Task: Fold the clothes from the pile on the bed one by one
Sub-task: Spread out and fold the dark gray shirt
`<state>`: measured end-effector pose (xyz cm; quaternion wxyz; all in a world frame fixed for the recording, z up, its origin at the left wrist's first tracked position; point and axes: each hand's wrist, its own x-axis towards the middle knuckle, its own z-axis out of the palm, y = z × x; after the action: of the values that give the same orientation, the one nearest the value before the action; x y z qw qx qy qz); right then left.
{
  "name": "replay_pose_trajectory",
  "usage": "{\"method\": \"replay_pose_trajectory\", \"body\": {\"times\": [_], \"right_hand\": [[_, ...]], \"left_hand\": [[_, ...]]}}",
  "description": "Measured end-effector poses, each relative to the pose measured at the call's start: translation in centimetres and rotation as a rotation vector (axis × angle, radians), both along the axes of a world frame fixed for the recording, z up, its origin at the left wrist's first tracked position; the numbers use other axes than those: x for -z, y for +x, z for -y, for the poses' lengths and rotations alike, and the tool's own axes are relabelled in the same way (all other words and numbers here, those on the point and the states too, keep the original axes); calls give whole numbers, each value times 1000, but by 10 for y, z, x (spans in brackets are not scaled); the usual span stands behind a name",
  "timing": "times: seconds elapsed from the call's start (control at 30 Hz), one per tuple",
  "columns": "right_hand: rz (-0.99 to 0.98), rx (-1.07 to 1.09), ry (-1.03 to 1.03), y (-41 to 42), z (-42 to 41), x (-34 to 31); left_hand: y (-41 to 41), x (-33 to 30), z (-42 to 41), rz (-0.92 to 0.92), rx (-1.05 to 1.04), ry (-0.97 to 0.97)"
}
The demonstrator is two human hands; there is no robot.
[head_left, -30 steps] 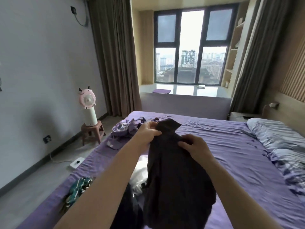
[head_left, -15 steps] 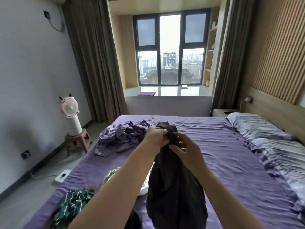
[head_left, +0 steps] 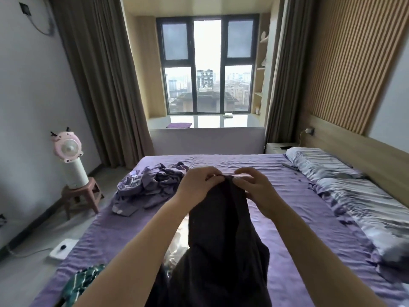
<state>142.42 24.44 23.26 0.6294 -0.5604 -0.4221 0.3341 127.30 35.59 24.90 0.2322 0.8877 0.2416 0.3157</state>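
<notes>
So the thing being handled is a dark garment (head_left: 223,235), soft knit-looking fabric, almost black with a brownish tint, hanging in long loose folds. It's held up over the bed (head_left: 287,207) by its top edge, with the rest draping down toward the camera and bunching wide at the bottom. Left hand (head_left: 197,185) has fingers curled, pinching the top edge on the left side; right hand (head_left: 254,187) pinches the same edge just beside it, so both hands are close together, nearly touching, right at the narrow top of the cloth. Can't tell what kind of garment it is.

Bed has a purple sheet, smooth-ish with shallow wrinkles. Further back on the left sits a crumpled lilac garment (head_left: 150,185), all ridges and folds, well apart from the hands. Near the bottom left edge there's a green striped piece (head_left: 81,282), scrunched up. Something white and crinkly (head_left: 177,247) peeks out between the left forearm and the dark cloth. Grey-and-white patterned pillows (head_left: 345,185) lie along the right side by the wooden headboard
</notes>
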Motion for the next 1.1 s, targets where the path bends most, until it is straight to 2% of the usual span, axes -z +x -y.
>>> {"method": "replay_pose_trajectory", "body": {"times": [0.13,0.27,0.33,0.4,0.5,0.63,0.67,0.7,0.8,0.9,1.03,1.1], "right_hand": [[246,170,63,-7,4,14],[680,362,7,-8,7,49],[780,482,-29,-4,10,61],[804,531,-137,3,13,63],[730,454,-201,15,12,53],[274,363,-49,20,12,22],[192,321,-21,18,12,15],[193,294,-11,17,10,8],[449,321,-34,15,3,-3],[658,404,-74,12,0,-8],[914,498,-260,16,6,-7],[1011,529,-229,18,12,-4]], "left_hand": [[5,-9,2,-69,-52,50],[12,-16,1,-9,-117,67],[11,-20,-3,44,-155,56],[8,-22,-8,73,-190,53],[0,-19,-18,-36,-214,139],[-19,-3,-29,-304,-156,164],[-24,4,-31,-313,-91,129],[-27,11,-30,-266,5,67],[-31,22,-20,-25,195,-194],[-31,16,-14,31,225,-406],[-29,10,-16,120,138,-456],[-25,9,-16,129,110,-434]]}}
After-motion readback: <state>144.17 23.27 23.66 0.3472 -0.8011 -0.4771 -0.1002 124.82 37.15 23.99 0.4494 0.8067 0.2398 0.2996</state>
